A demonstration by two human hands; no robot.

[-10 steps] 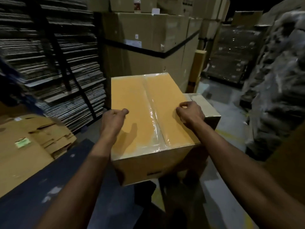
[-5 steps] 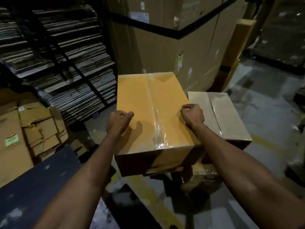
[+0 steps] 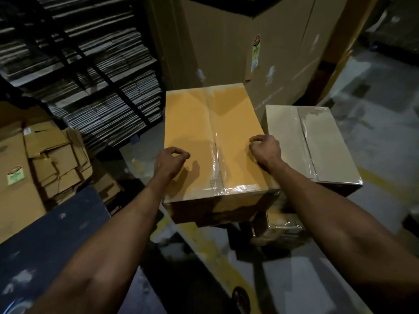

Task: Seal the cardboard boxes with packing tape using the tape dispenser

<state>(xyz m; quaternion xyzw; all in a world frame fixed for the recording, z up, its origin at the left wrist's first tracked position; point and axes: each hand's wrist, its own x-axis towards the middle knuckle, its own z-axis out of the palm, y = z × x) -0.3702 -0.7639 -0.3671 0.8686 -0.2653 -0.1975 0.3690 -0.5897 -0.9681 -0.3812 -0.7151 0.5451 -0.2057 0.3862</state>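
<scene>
Both hands shifted nearer along taped box [image 3: 213, 141] | left hand [image 3: 169, 160], right hand [image 3: 265, 149] curled, apart, holding nothing | pale box [image 3: 317, 143] beside also sealed; dispenser unseen.

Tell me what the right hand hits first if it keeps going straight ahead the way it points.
Probably nothing on the box top: the right hand points along the orange box, toward the tall carton behind it. Depth is unclear.

A tan cardboard box [image 3: 213, 141] sits mid-scene, flaps shut, clear packing tape [image 3: 215, 143] running near to far along its centre seam and across the near edge. Just right of it lies a paler sealed box [image 3: 310, 143], lower down, taped likewise.
</scene>
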